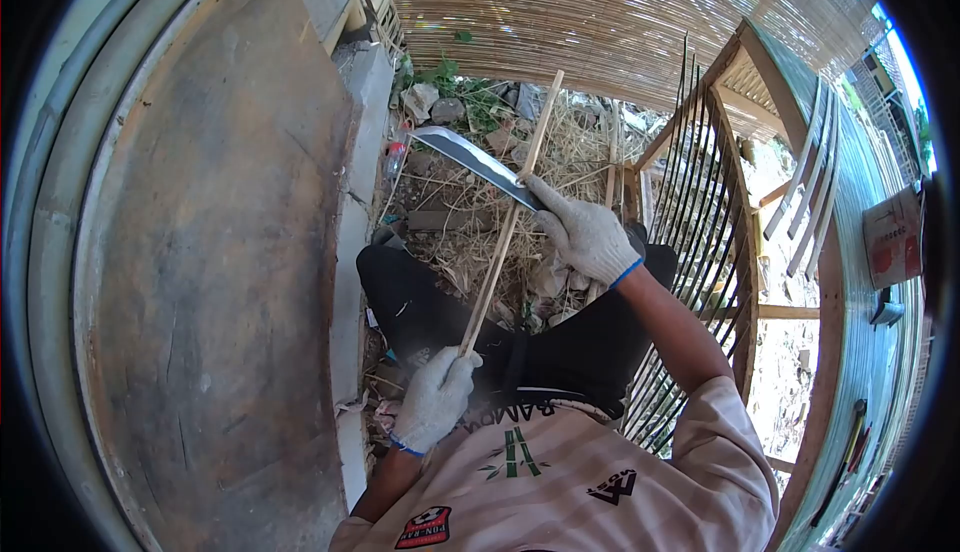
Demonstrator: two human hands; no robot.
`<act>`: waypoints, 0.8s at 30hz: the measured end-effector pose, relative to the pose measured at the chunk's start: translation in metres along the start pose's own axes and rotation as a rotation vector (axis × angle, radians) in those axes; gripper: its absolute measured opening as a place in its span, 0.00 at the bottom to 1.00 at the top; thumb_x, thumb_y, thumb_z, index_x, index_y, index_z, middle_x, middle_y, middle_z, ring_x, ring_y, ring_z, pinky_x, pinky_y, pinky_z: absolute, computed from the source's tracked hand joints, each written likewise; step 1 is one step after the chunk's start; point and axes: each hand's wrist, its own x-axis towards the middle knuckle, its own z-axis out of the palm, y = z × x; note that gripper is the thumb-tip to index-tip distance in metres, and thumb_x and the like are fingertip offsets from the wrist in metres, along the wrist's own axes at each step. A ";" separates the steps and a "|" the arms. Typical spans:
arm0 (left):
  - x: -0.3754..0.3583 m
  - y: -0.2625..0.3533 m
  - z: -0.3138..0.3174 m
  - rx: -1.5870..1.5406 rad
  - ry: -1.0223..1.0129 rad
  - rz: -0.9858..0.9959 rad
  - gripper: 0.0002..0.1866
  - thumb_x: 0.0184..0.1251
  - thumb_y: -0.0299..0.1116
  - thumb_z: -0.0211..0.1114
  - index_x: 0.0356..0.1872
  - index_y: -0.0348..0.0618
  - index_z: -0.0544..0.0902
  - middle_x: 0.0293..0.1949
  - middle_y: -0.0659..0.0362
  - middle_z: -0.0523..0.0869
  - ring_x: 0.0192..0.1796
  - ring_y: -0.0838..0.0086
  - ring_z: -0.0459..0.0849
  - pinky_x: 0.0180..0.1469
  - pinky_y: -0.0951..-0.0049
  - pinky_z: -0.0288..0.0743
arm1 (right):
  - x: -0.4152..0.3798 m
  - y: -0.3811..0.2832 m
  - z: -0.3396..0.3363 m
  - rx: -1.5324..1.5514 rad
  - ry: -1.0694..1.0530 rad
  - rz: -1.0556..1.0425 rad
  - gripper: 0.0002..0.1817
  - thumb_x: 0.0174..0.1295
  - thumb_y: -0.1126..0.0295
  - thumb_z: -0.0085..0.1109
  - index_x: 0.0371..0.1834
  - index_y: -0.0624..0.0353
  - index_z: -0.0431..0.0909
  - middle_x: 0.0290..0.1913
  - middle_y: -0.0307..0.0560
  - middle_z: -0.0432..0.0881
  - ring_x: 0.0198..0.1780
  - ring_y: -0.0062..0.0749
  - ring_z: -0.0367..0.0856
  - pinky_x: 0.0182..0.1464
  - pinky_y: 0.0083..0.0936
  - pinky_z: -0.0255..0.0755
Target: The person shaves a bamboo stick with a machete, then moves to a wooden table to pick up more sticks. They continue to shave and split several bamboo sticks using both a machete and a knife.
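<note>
My left hand (pixel 436 400), in a pale knit glove, is closed around the near end of a long, thin bamboo strip (pixel 490 287). The strip slants away from my lap toward the ground ahead. In my right hand (pixel 588 234), also gloved, is a large knife (pixel 470 160) with a broad blade, dark along one side and bright along the other. Its blade crosses the strip, tip pointing up and left. My right thumb lies right at the crossing of blade and strip. The knife's handle is hidden inside my right hand.
A worn wooden board (pixel 220 252) stands along the left. On the right, many thin dark strips (pixel 700 202) lean against a wooden frame (pixel 745 252). Cut strips (pixel 808 177) and a red box (pixel 893 237) rest on the bench (pixel 860 342). Straw and shavings (pixel 450 262) cover the ground.
</note>
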 end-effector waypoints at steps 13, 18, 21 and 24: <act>-0.005 0.002 -0.012 -0.110 -0.004 -0.029 0.15 0.89 0.39 0.53 0.49 0.38 0.82 0.21 0.70 0.68 0.18 0.88 0.62 0.18 0.81 0.56 | -0.016 -0.022 0.011 -0.068 -0.087 -0.118 0.32 0.79 0.48 0.53 0.83 0.41 0.65 0.33 0.57 0.85 0.36 0.55 0.89 0.38 0.50 0.82; -0.018 0.002 -0.012 -0.102 0.004 -0.057 0.13 0.88 0.38 0.55 0.48 0.39 0.82 0.21 0.71 0.68 0.18 0.89 0.62 0.19 0.81 0.55 | 0.013 0.010 -0.003 -0.108 0.028 -0.090 0.29 0.79 0.52 0.54 0.82 0.41 0.67 0.35 0.56 0.87 0.35 0.56 0.88 0.39 0.51 0.81; -0.025 -0.002 -0.014 -0.098 0.001 -0.056 0.13 0.88 0.37 0.55 0.47 0.39 0.82 0.21 0.71 0.68 0.18 0.89 0.63 0.19 0.81 0.56 | 0.025 0.017 -0.008 -0.150 0.034 -0.126 0.28 0.80 0.52 0.51 0.81 0.41 0.67 0.32 0.55 0.86 0.33 0.56 0.88 0.38 0.52 0.80; -0.043 -0.034 -0.029 -0.058 -0.005 -0.092 0.13 0.88 0.36 0.54 0.47 0.39 0.83 0.21 0.71 0.69 0.19 0.89 0.64 0.20 0.81 0.56 | 0.053 0.055 -0.035 -0.048 0.134 0.296 0.28 0.83 0.50 0.47 0.82 0.40 0.66 0.31 0.58 0.85 0.33 0.55 0.88 0.38 0.53 0.80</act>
